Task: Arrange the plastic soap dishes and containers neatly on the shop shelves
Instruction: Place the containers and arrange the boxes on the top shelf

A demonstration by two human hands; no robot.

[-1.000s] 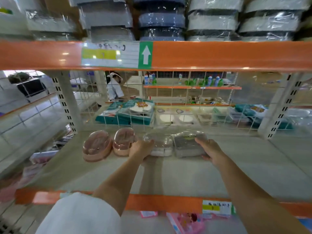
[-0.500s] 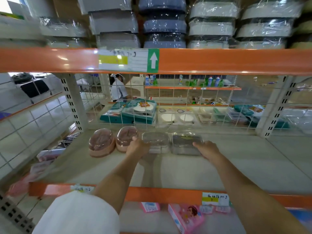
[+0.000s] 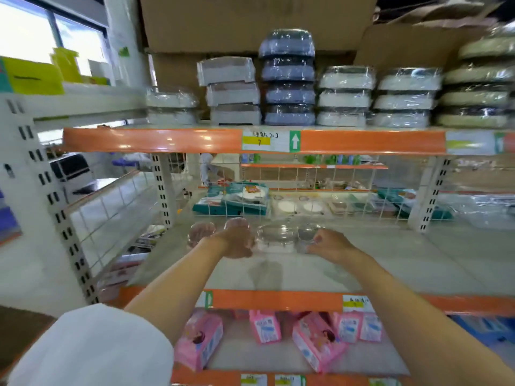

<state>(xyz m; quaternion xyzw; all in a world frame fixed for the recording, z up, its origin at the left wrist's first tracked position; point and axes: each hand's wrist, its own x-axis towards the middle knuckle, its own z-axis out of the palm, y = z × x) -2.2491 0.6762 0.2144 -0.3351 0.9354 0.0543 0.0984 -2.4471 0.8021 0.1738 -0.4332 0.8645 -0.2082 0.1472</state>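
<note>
At the centre of the frame, four lidded plastic soap dishes are sitting in a row on the pale middle shelf board [image 3: 404,263]: two pink oval dishes [image 3: 201,232] to the left and two clear rectangular dishes [image 3: 276,235] to the right. The left hand [image 3: 237,242] is resting against the second pink dish, partly covering it; its fingers are hidden, so their state cannot be told. The right hand [image 3: 331,243] is touching the near edge of the rightmost clear dish with loosely curled fingers. Stacks of shrink-wrapped containers [image 3: 289,79] are filling the upper shelf, and pink boxes [image 3: 199,341] are lying at the bottom.
</note>
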